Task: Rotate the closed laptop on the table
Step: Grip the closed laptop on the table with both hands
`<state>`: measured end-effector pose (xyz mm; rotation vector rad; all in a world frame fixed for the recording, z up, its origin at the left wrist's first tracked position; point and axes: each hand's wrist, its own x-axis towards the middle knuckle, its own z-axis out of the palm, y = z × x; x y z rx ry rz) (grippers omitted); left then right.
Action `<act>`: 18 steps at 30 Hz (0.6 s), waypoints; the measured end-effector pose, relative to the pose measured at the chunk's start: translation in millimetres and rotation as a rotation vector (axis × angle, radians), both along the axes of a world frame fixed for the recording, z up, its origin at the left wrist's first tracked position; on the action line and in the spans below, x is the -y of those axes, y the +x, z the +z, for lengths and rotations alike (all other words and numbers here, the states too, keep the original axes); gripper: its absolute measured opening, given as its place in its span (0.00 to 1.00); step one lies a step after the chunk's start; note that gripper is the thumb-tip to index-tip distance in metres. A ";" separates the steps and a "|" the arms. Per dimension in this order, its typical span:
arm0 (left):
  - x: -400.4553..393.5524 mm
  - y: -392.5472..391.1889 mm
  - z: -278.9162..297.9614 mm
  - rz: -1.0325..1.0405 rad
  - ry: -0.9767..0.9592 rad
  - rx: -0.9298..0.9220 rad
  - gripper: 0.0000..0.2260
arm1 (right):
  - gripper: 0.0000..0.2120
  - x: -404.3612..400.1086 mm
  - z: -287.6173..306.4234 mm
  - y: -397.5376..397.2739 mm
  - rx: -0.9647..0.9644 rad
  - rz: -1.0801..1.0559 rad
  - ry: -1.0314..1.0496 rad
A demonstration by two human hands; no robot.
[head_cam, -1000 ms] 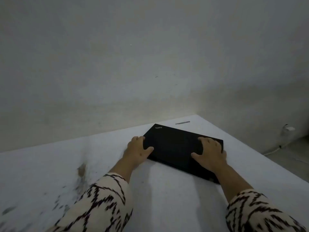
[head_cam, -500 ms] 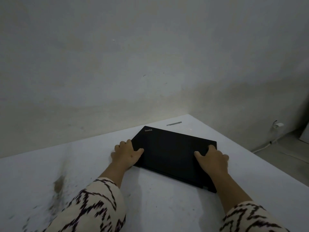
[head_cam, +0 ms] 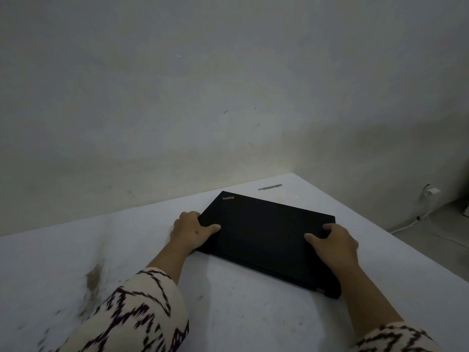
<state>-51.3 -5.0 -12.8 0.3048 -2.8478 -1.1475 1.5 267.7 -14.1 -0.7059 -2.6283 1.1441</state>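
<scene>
A closed black laptop [head_cam: 264, 229] lies flat on the white table [head_cam: 228, 313], set at an angle, with its logo at the far left corner. My left hand [head_cam: 190, 232] grips its left edge, thumb on the lid and fingers curled round the side. At the laptop's right end, my right hand [head_cam: 332, 245] holds it with the thumb on the lid and the fingers over the right edge. Both sleeves are cream with a dark pattern.
A bare wall stands close behind the table. The table's far corner [head_cam: 291, 175] lies just beyond the laptop, with a small grey mark [head_cam: 270, 187] near it. The right table edge drops to the floor, where a white plug and cable [head_cam: 429, 193] sit. Dark stains [head_cam: 94, 278] mark the table's left.
Both hands have shifted from lying on the lid to gripping the laptop's two ends. The laptop has turned slightly, its long side now lying more across the view.
</scene>
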 end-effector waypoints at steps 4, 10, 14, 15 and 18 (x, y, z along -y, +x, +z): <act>8.4 9.4 1.7 0.058 -0.049 -0.001 0.22 | 0.28 5.6 -1.8 2.6 -0.023 -0.005 -0.051; 36.2 25.5 7.8 0.082 0.013 -0.041 0.21 | 0.28 30.6 -2.2 8.9 -0.038 0.022 -0.091; 58.4 41.4 17.2 0.097 0.004 -0.057 0.20 | 0.27 49.3 2.2 16.3 -0.066 0.047 -0.112; 64.0 45.4 18.8 0.103 0.002 -0.061 0.20 | 0.27 53.7 4.2 18.5 -0.075 0.055 -0.114; 82.7 62.8 22.6 0.132 0.007 -0.068 0.19 | 0.26 70.1 9.8 27.8 -0.095 0.077 -0.119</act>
